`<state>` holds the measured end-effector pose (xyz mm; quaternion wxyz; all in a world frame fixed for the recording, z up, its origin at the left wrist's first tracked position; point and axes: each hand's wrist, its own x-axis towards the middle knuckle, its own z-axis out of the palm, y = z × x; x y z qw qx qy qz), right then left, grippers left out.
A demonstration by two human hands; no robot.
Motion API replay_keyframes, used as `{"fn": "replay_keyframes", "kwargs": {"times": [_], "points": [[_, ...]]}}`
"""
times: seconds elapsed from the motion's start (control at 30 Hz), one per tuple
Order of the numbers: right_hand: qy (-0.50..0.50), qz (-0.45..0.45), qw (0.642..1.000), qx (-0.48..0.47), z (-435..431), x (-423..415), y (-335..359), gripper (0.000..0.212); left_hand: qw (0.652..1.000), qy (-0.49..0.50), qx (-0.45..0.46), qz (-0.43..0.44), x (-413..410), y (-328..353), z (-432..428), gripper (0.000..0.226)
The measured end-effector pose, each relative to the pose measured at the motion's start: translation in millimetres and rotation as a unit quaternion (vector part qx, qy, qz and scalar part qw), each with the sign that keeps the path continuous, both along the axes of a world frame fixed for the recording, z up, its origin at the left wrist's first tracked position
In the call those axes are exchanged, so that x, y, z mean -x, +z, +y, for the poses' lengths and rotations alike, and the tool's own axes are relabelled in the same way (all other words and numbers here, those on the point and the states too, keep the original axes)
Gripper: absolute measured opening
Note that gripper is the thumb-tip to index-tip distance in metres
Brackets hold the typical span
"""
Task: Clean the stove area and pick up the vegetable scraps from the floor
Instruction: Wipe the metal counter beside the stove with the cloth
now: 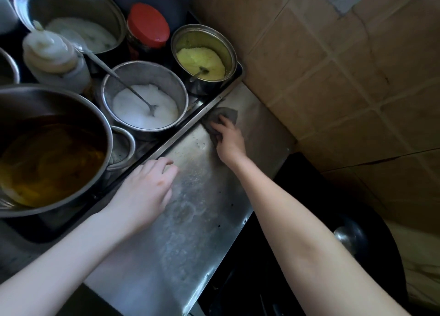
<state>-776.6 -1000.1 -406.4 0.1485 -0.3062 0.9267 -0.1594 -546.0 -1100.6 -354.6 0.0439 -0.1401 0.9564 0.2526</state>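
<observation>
Wiping step in hand. Head view: right hand (229,140) bunches grey cloth (228,114), fingers curled over it, pressing it onto steel counter (190,232) at far end, just beside rim of condiment tray (181,129). Left hand (145,192) lies flat on counter, fingers together, holding nothing — bracing, by judgement. White residue rings and specks on counter near left hand. Next move calls for dragging cloth back through residue; left hand must lift clear. Floor and vegetable scraps out of view — that step judged not yet begun.

Two hands (145,189) (228,139), one cloth (225,115), one jar (147,27)
</observation>
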Motion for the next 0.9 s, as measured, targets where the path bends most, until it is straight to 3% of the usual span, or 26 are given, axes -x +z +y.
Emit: {"fn": "replay_keyframes", "kwargs": {"times": [0.4, 0.73, 0.9], "points": [[0.167, -0.001, 0.986, 0.005, 39.6, -94.5, 0.5, 0.038, 1.000, 0.027, -0.008, -0.005, -49.2, 7.4, 0.2, 0.027], [-0.020, -0.003, 1.000, 0.003, 2.4, -59.1, -1.4, 0.043, 1.000, 0.022, 0.007, -0.003, -85.6, 5.5, 0.2, 0.030], [0.031, 0.009, 0.999, 0.004, -1.1, -110.1, 0.1, 0.046, 1.000, 0.018, 0.000, -0.006, -105.0, 4.1, -5.0, 0.031]]}}
